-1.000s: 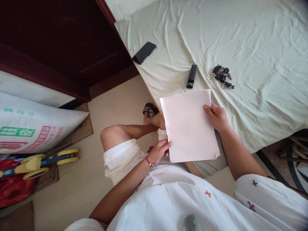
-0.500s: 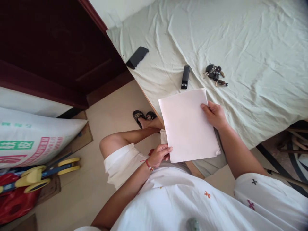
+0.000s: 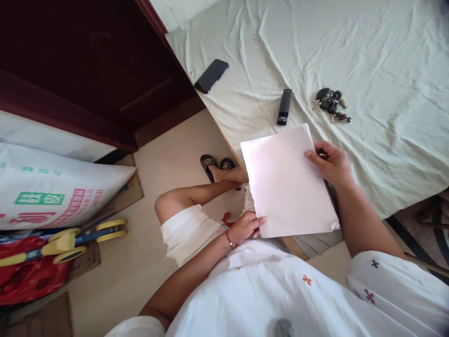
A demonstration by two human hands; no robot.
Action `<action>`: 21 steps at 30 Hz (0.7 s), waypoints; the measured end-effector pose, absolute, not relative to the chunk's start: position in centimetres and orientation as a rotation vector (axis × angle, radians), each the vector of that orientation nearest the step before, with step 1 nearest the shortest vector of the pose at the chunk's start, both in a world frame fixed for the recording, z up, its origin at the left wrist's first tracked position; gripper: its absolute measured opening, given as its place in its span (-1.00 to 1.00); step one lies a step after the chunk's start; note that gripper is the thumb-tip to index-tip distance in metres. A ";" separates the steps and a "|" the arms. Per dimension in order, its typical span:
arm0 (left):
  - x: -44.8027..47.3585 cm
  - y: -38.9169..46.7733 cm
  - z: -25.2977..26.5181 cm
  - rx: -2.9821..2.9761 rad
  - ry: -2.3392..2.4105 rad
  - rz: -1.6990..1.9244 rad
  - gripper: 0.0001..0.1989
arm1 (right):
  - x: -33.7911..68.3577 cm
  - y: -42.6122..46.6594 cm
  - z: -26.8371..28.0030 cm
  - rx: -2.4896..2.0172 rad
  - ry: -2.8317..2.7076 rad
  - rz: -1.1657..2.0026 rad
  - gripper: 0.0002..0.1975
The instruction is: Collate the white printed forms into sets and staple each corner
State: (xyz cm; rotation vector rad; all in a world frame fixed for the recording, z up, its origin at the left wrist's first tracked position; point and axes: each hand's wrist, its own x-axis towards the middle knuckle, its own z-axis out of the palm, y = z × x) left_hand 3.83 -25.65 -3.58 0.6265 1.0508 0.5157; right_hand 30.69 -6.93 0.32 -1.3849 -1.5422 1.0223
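Above my lap and the table's near edge lies a blank white sheet of paper [image 3: 289,182], held slightly tilted. Its lower right corner is crumpled and folded over. My left hand [image 3: 245,228] pinches the lower left edge, thumb on top, a red bracelet at the wrist. At the upper right edge, my right hand [image 3: 331,164] has its thumb over the sheet, with the other fingers partly hidden at the edge and behind it. Just beyond the paper is a black stapler [image 3: 284,106]. A bunch of keys [image 3: 331,104] rests right of it.
A pale green cloth covers the table [image 3: 386,117]. Near its left corner lies a black phone-like case [image 3: 212,76]. On the floor at left are a printed white sack [image 3: 70,187], a yellow and blue wheeled toy [image 3: 66,245] and red plastic [image 3: 35,276]. A dark red door [image 3: 80,70] stands behind.
The whole view has shifted, so most things sit farther right. My right hand's index finger looks more bent and raised at the paper's edge. My left hand keeps its pinch.
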 end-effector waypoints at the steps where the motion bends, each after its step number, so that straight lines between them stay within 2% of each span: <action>1: 3.9 -25.7 -3.6 0.615 1.064 0.522 -0.39 | 30.8 -6.9 0.3 -1.391 -1.529 1.048 -0.75; 8: 3.9 -25.5 -3.4 0.580 1.100 0.665 -0.46 | 31.0 -6.9 0.5 -1.398 -1.623 1.017 -0.81; 15: 3.7 -26.0 -4.3 0.431 1.102 0.842 -0.54 | 31.2 -6.8 0.6 -1.400 -1.920 0.723 -0.62; 18: 3.8 -26.2 -4.5 0.431 1.091 0.803 -0.53 | 31.3 -6.5 0.5 -1.437 -1.848 0.620 -0.61; 21: 3.8 -26.3 -4.6 0.429 1.093 0.790 -0.51 | 31.8 -6.3 0.6 -1.490 -1.587 0.764 -0.60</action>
